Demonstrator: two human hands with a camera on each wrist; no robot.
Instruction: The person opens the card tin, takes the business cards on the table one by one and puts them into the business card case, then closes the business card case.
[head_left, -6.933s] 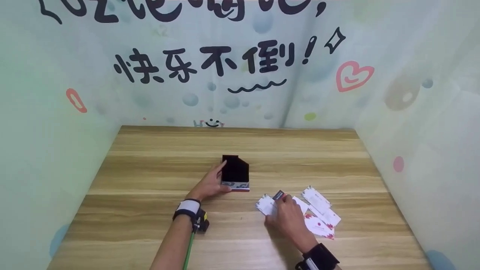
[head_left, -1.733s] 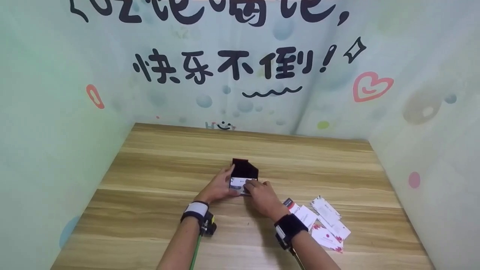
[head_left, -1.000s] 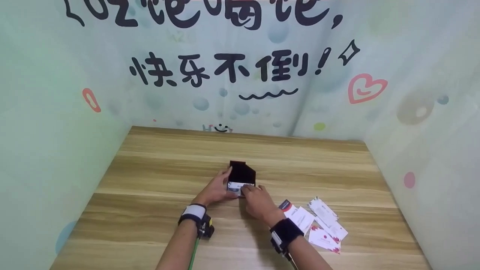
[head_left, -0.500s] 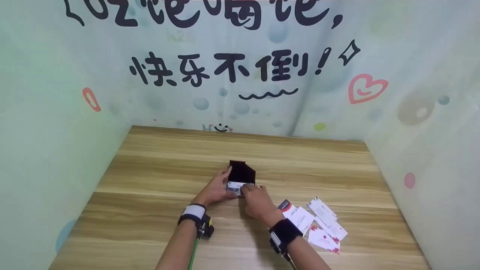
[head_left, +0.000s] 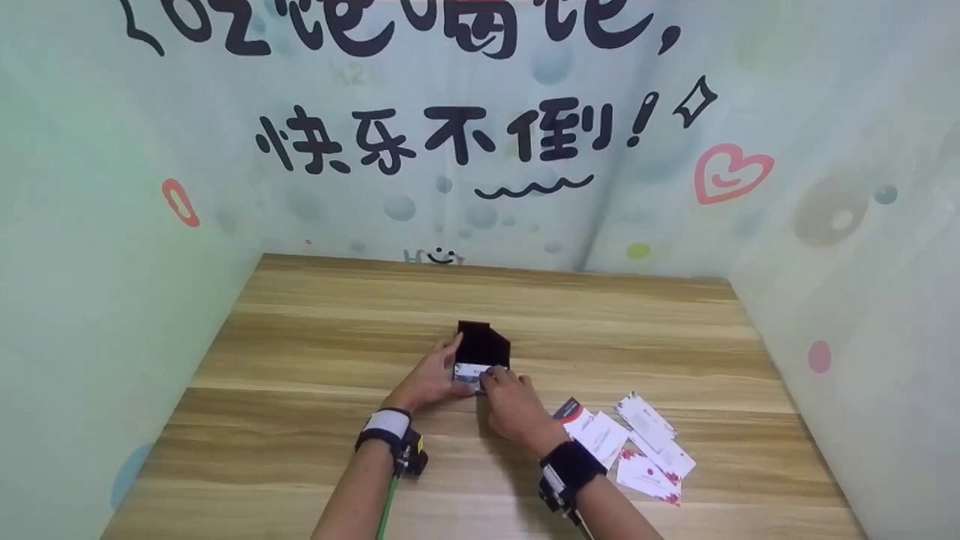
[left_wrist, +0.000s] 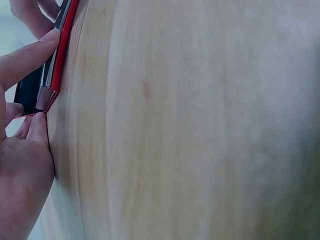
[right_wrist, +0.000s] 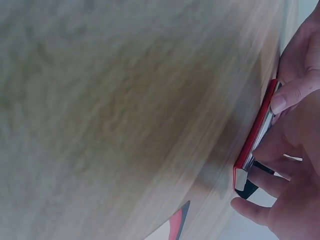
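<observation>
Case (head_left: pixel 484 346) is on the bench (head_left: pixel 322 322), black flap to the far side. Our left hand (head_left: pixel 429 381) grips its left side, thumb on the near edge. Our right hand (head_left: pixel 519 411) has fingers on the card (head_left: pixel 470 370) at the case's near half; can't tell if they pinch it. Loose cards (head_left: pixel 609 439) overlap off to the right

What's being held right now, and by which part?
The left hand holds the open card case by its left side, thumb on the near edge. The right hand is over the card inside; whether it grips cannot be told.
</observation>
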